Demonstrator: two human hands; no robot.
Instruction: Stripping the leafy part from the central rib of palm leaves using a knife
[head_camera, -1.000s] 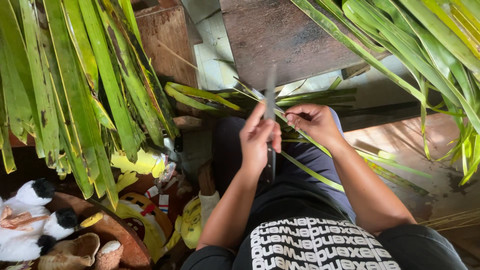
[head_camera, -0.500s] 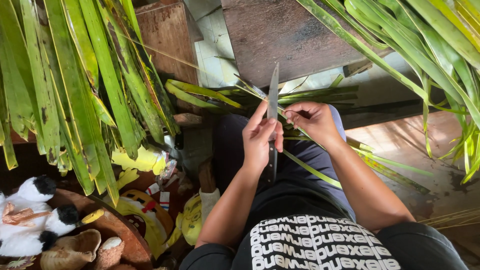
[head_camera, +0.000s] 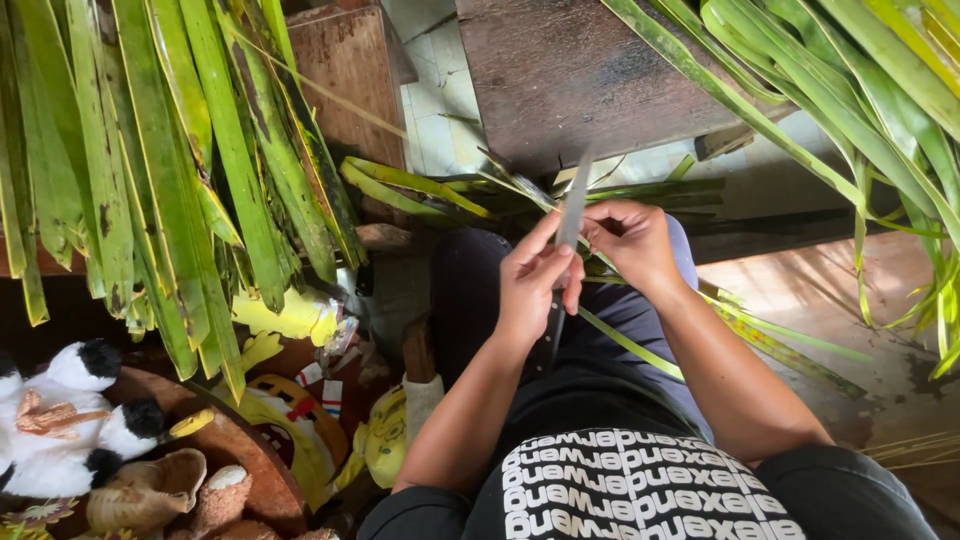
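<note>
Left hand (head_camera: 535, 290) closed around a long knife (head_camera: 571, 215), thumb and forefinger up along the blade; blade points away from the body, slightly blurred, handle running back toward the lap. Right hand (head_camera: 632, 240) just right of the blade, fingertips pinched on a narrow green leaf strip (head_camera: 628, 345). The strip passes from the pinch down across the right thigh, over dark trousers. Hands close together, nearly touching at the blade, above the knees.

Beyond the hands, on the floor: a loose bundle of cut leaf strips (head_camera: 430, 190), lying left to right, some yellowed. Farther still, a dark wooden bench top (head_camera: 580, 70) over pale floor tiles.

Left side: a thick fan of hanging palm fronds (head_camera: 170, 170), green with brown blotches, in front of a smaller wooden box (head_camera: 350, 80). Right side, upper corner: more fronds (head_camera: 860, 90), brighter green, drooping over a reddish wooden floor (head_camera: 800, 290).

Near left: a black-and-white plush toy (head_camera: 70, 420) on a round brown tray (head_camera: 240, 460), yellow plastic items (head_camera: 290, 320) beside it.
</note>
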